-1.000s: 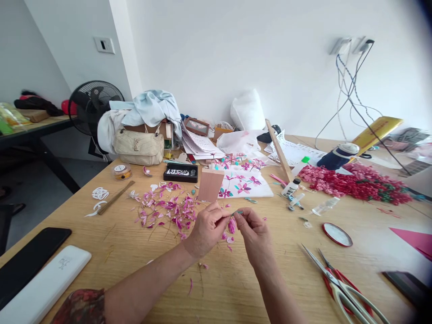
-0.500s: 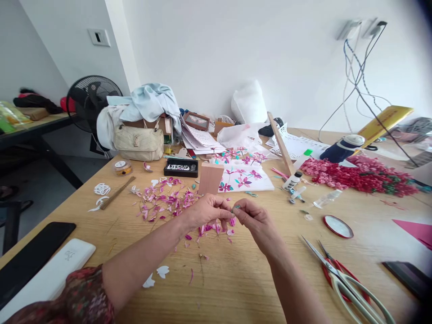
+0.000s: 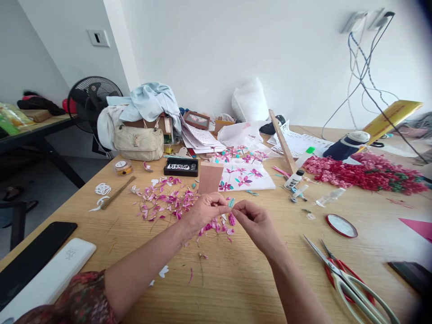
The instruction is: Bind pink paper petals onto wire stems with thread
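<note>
My left hand (image 3: pixel 209 209) and my right hand (image 3: pixel 252 218) meet over the middle of the table, thumbs and forefingers pinched nearly tip to tip. Between them a small teal leaf (image 3: pixel 231 202) stands up from the fingertips. A pink petal piece (image 3: pixel 231 219) shows just below; whether it is joined to the leaf I cannot tell. Loose pink artificial flowers (image 3: pixel 168 198) on thin stems lie beyond my left hand. A small wooden block (image 3: pixel 211 178) stands upright behind my fingers, beside a white pad (image 3: pixel 265 182) bearing finished pink and teal flowers.
Scissors (image 3: pixel 337 270) with open blades lie right, over red-handled snips. A round red-rimmed lid (image 3: pixel 341 225), a glue bottle (image 3: pixel 293 179) and red flower bunches (image 3: pixel 364 173) are farther right. Left are a white power bank (image 3: pixel 50 274), a black phone (image 3: pixel 37 247) and a beige handbag (image 3: pixel 139 143).
The teal leaf now stands clear above my fingertips, where it was mostly covered before. My fingers have shifted slightly around it, and the view has turned a little.
</note>
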`<move>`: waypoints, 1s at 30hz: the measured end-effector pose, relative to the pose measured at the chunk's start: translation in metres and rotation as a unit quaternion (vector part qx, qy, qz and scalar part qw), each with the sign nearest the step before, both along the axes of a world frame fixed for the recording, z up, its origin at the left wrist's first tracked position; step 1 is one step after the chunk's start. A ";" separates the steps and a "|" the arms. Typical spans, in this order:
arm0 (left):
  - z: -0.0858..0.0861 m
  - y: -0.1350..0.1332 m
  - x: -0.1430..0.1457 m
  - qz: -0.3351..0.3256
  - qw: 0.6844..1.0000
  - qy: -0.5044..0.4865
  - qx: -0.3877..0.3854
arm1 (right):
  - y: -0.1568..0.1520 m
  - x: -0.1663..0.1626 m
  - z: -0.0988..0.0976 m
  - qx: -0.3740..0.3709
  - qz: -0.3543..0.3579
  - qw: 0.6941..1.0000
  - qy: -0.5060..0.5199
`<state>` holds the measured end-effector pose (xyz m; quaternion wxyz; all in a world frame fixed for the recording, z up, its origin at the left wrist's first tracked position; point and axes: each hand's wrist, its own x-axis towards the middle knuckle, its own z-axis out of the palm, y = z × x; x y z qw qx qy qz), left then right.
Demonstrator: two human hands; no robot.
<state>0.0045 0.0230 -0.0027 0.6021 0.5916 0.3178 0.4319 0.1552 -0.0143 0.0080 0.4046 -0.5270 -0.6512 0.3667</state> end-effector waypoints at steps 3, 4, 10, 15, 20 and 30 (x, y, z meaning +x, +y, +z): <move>-0.005 0.002 0.004 0.024 0.996 0.023 0.080 | 0.001 0.002 -0.005 0.008 -0.012 1.000 0.009; -0.007 0.002 0.005 0.035 0.993 0.031 0.106 | 0.002 0.003 -0.007 0.007 -0.015 1.000 0.017; -0.013 0.000 0.013 0.048 0.975 0.102 0.190 | 0.003 0.006 -0.015 -0.001 -0.046 0.994 0.102; -0.011 -0.002 0.016 0.027 0.979 0.133 0.151 | 0.004 0.010 -0.016 0.008 -0.054 0.993 0.108; -0.001 0.004 0.014 -0.095 0.990 0.101 -0.037 | 0.002 0.014 -0.016 -0.006 -0.044 0.994 0.103; 0.003 0.010 0.014 -0.084 0.986 0.141 -0.018 | 0.006 0.014 -0.013 -0.020 0.003 0.992 0.127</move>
